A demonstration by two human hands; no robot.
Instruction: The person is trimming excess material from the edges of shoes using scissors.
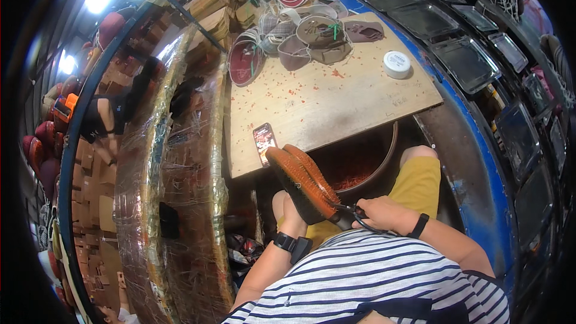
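Note:
My left hand (292, 217) holds a pair of shoe soles (306, 177) above my lap, with most of its fingers hidden behind them. The soles have orange-brown ridged edges and a dark side. Black-handled scissors (362, 221) are in my right hand (384, 212), with the fingers closed around the handles. Their blades point left and reach the near end of the orange edge. Beneath the table's front edge is a round dark tub (394, 149) with orange scraps (354, 181) inside.
A phone (264, 137) lies on the wooden table (336, 114) among small orange scraps. A white round jar (396, 65) stands at the right, and several shoe uppers (318, 30) are piled at the back. Plastic-wrapped stacks (186, 204) border the left; a rack of clear trays (466, 63) borders the right.

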